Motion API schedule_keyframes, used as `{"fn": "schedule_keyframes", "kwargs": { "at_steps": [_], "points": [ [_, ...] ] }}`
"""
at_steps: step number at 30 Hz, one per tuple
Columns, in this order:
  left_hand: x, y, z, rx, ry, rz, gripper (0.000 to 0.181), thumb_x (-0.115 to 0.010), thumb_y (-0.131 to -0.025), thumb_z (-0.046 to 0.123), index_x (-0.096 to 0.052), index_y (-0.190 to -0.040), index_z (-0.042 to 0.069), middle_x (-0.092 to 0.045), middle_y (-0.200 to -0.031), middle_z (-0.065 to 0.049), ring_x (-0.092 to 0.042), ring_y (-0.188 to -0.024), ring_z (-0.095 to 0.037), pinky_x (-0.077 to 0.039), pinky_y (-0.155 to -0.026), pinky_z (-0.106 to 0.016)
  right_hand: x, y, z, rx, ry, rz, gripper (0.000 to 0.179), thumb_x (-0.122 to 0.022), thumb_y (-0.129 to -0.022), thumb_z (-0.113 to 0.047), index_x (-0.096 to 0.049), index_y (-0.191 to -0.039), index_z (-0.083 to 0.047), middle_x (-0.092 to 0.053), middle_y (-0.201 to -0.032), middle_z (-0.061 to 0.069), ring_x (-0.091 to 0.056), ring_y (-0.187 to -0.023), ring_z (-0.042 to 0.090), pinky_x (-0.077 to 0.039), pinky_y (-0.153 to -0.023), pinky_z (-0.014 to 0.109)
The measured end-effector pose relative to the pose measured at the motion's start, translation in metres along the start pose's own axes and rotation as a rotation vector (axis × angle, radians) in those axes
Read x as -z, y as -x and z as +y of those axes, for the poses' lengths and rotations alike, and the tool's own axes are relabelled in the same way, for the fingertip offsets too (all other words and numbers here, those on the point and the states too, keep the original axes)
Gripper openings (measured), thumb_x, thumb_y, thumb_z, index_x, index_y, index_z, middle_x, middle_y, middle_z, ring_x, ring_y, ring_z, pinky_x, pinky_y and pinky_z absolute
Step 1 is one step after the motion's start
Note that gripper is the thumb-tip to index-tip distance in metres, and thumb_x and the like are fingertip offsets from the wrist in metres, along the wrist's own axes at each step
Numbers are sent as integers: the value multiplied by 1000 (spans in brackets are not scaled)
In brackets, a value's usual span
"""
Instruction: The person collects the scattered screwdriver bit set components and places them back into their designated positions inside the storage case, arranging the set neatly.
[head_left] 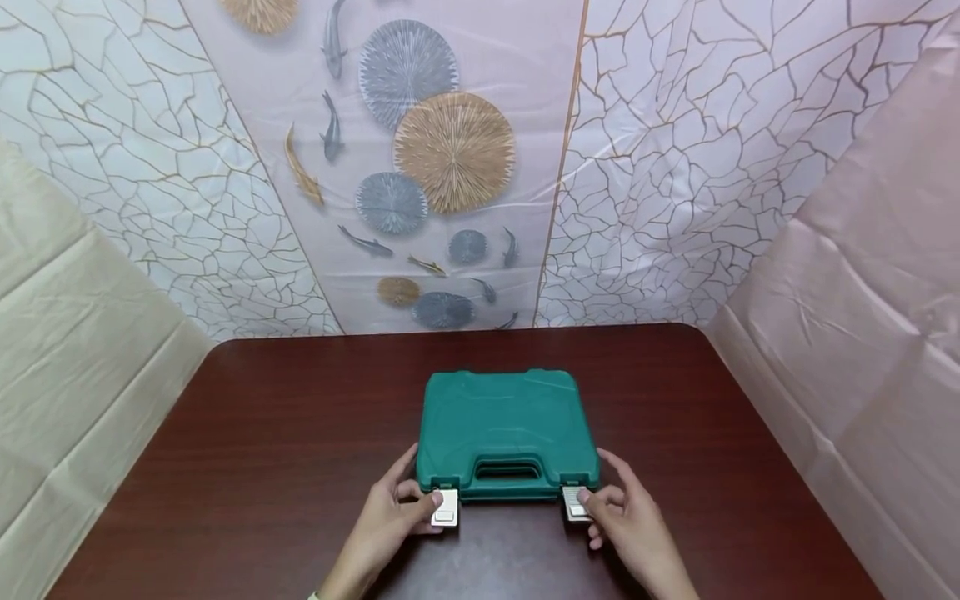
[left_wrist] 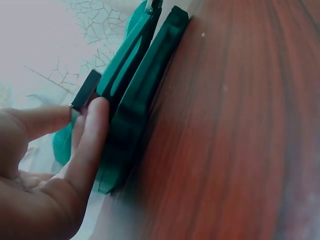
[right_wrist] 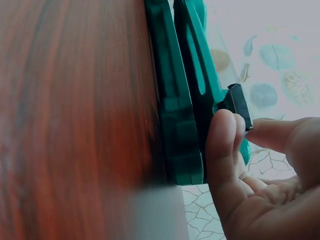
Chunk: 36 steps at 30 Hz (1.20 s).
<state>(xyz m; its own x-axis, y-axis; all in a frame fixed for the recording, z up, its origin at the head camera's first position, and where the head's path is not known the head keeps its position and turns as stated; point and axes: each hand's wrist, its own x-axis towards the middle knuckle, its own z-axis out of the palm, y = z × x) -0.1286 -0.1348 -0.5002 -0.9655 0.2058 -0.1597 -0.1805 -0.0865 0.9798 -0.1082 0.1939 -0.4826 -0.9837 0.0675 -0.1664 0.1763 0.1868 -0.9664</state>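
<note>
A green plastic carrying case [head_left: 510, 417] lies flat on the table, its handle toward me. My left hand [head_left: 388, 518] pinches the silver latch [head_left: 446, 510] at the front left corner between thumb and fingers. At the front right corner, my right hand [head_left: 633, 521] pinches the matching latch [head_left: 576, 505]. Both latches stick out from the front edge. In the left wrist view, a narrow gap runs between the lid [left_wrist: 131, 52] and the base [left_wrist: 147, 82]. The right wrist view has the same gap beside the base [right_wrist: 172, 95]. Whatever the case contains is hidden.
The dark red-brown wooden table [head_left: 300, 417] extends around the case. Behind it hangs a patterned cloth [head_left: 450, 275] with fish and round leaf prints. Plain pale cloth walls [head_left: 82, 375] close off both sides.
</note>
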Motion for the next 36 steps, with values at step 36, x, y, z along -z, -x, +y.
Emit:
{"fn": "schedule_keyframes", "kwargs": {
  "at_steps": [36],
  "points": [
    [-4, 22, 14, -307, -736, 262, 39, -92, -81, 6, -72, -112, 16, -59, -79, 11, -59, -67, 0, -53, -58, -22, 21, 6, -3, 468, 634, 109, 42, -88, -85, -3, -72, -121, -15, -64, -96, -9, -57, -76, -2, -53, -64, 22]
  ]
}}
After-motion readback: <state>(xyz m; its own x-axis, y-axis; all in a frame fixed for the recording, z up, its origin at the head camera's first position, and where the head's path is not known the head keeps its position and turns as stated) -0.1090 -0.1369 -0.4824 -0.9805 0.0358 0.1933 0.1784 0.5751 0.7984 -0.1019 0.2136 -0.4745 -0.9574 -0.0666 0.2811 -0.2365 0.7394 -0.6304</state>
